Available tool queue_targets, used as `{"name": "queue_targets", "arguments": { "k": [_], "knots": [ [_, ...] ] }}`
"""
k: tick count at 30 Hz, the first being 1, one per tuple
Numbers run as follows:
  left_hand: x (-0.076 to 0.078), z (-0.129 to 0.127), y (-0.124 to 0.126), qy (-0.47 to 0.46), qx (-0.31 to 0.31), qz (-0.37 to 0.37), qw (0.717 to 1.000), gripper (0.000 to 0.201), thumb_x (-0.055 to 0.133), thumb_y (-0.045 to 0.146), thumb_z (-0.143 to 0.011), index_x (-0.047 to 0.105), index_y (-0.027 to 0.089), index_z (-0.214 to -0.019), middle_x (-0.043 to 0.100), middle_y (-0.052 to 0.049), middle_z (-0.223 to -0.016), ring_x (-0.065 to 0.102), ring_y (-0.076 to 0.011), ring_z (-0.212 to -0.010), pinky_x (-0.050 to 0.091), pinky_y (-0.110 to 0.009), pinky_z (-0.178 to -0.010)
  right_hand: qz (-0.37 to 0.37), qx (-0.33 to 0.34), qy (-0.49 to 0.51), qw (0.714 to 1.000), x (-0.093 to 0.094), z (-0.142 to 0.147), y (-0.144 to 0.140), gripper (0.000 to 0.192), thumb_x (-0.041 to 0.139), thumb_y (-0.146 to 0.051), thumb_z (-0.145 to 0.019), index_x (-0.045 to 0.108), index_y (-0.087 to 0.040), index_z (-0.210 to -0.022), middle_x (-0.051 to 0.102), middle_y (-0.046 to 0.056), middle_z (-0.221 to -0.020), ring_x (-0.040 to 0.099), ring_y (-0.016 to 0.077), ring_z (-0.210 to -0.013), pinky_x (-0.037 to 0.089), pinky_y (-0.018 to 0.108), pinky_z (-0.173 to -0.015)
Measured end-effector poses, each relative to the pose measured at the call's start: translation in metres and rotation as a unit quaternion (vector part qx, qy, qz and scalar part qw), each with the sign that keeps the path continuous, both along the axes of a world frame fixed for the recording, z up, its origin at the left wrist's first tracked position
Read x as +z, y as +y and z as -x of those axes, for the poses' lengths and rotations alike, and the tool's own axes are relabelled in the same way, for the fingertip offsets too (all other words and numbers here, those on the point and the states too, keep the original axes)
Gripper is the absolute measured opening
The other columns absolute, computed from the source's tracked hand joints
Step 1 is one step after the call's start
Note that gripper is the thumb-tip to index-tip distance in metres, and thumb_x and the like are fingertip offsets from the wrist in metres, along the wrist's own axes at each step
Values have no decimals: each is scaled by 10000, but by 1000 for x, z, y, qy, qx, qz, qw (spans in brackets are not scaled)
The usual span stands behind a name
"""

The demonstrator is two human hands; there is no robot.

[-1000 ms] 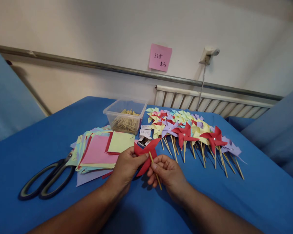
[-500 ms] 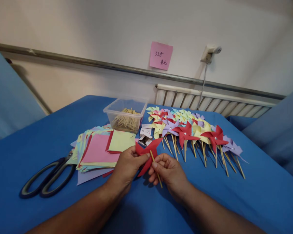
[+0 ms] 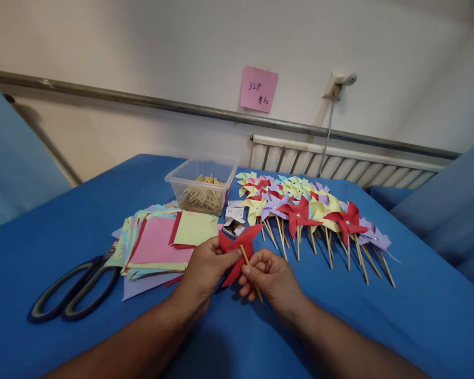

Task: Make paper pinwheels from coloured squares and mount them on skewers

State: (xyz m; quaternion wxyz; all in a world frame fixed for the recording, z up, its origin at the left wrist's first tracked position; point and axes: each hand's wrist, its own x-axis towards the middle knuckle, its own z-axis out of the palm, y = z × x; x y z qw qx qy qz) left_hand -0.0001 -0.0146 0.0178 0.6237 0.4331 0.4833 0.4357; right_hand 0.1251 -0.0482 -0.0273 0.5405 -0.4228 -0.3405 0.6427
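Note:
Between my hands is a red paper pinwheel (image 3: 243,238), its back turned toward me. My left hand (image 3: 207,268) pinches the pinwheel near its centre, thumb on top. In my right hand (image 3: 270,279) a short wooden stick (image 3: 253,279) is gripped between thumb and fingers, with its upper end lying against the middle of the red paper. Whether the stick is fixed to the pinwheel cannot be made out. Just beyond the pinwheel stands a small open box (image 3: 234,226) with dark contents, too small to name.
Left of my hands lie a stack of coloured paper squares (image 3: 158,242) and black-handled scissors (image 3: 75,292). Behind them a clear plastic tub (image 3: 174,181) holds many sticks. Several finished pinwheels (image 3: 300,213) cover the right side of the blue tablecloth (image 3: 418,326). A radiator (image 3: 347,164) lines the wall.
The view has shifted very slightly. Both hands keep the same hold on the red pinwheel and the stick, which has tilted a little at its upper end toward the left.

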Motion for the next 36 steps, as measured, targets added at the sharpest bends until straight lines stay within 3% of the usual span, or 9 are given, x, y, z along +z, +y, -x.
{"name": "queue_targets", "arguments": {
  "k": [24, 36],
  "knots": [
    [3, 0, -1, 18, 9, 5, 1000, 224, 777, 261, -608, 630, 155, -739, 670, 12, -609, 568, -112, -513, 432, -212, -496, 22, 15, 29, 999, 2, 0, 0, 450, 785, -494, -627, 488, -170, -726, 687, 7, -547, 626, 138, -393, 411, 161, -328],
    [3, 0, 0, 29, 16, -4, 999, 228, 774, 244, -609, 580, 164, -697, 632, 45, -565, 520, -86, -489, 405, -193, -482, 37, 18, 9, 999, 7, -3, -1, 464, 783, -506, -617, 486, -169, -732, 686, 10, -544, 631, 144, -400, 426, 169, -337]
  ]
}}
